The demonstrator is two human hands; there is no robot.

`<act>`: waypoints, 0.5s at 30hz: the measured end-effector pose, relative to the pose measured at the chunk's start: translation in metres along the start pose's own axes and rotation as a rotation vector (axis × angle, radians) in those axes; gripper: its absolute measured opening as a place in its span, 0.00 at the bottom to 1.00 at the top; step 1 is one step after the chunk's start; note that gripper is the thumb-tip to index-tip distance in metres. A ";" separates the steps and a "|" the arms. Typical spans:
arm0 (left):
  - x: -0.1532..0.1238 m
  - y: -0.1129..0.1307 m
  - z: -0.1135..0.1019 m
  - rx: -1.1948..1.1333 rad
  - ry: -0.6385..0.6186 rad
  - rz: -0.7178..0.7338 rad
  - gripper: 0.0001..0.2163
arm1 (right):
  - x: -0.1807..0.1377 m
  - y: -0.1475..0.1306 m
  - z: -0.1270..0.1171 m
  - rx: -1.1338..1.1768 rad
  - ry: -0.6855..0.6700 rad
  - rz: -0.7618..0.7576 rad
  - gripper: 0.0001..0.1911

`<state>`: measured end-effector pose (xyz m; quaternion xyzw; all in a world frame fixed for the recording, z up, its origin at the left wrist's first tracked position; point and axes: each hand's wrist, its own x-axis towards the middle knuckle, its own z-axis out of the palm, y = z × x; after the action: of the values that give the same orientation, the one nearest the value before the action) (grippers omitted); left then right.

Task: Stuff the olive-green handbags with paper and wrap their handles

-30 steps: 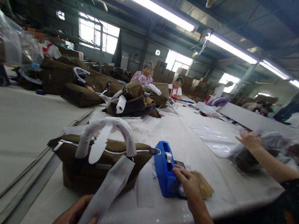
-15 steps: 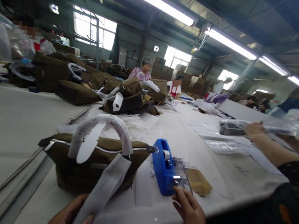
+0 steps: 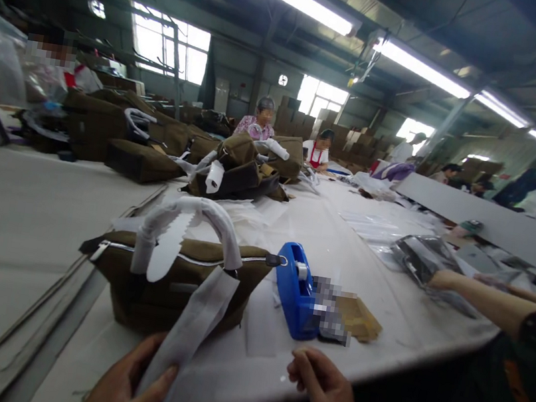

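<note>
I watch the olive-brown bag (image 3: 147,297) sitting upright on the white table (image 3: 43,221), just left of the blue tape dispenser (image 3: 295,292). Its body flares at the top, with dark end tabs and a silver zipper (image 3: 208,261) along the opening; pale wrapping covers the arched handle (image 3: 229,232), beside a white tag (image 3: 166,254) with a toothed edge. My left hand (image 3: 134,376) is closed around a white strip (image 3: 191,327) reaching the handle's base. My right hand (image 3: 324,394) pinches its fingertips together near the dispenser; I cannot tell whether anything is between them.
</note>
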<state>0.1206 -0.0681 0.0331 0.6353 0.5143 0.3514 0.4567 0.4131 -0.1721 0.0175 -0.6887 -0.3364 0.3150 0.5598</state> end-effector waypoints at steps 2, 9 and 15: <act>0.000 0.000 0.002 -0.010 -0.003 0.015 0.19 | -0.017 -0.023 0.023 0.075 -0.154 -0.030 0.23; -0.003 0.005 0.000 0.003 -0.082 0.086 0.17 | -0.030 -0.056 0.103 0.160 -0.498 -0.116 0.22; -0.009 0.011 -0.003 0.040 -0.097 0.078 0.15 | -0.018 -0.048 0.136 0.000 -0.487 -0.045 0.21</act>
<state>0.1192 -0.0768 0.0449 0.6800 0.4732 0.3276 0.4542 0.2869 -0.1037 0.0421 -0.5847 -0.4767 0.4593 0.4690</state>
